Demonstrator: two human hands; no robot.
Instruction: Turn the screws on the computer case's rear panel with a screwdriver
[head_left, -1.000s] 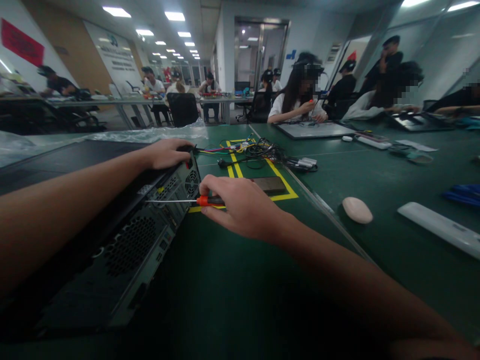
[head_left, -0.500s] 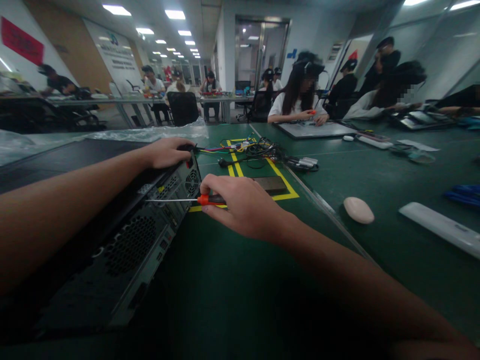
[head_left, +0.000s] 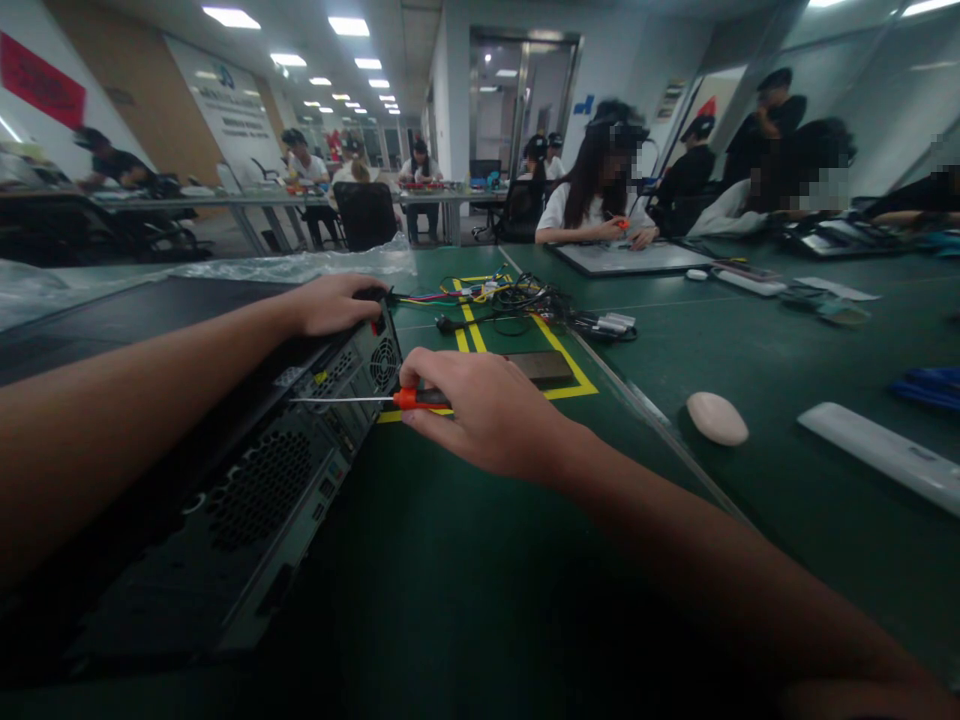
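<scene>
A black desktop computer case lies on its side at the left, its metal back panel with vent holes and ports facing right. My left hand grips the far top corner of the case, with its fingertips partly hidden over the edge. In my right hand is a screwdriver with an orange and black handle, held between thumb and fingers. Its long thin shaft points left, and the tip meets the back panel near the upper edge. Whether a screw sits under the tip is too small to tell.
Behind my right hand lie a brown block and a tangle of cables on the green table. A pale rounded object and a long white object lie right. Across the table, a co-worker handles a flat panel.
Both hands, the screwdriver and the computer case hold almost the same positions. In the background a standing person has shifted slightly.
</scene>
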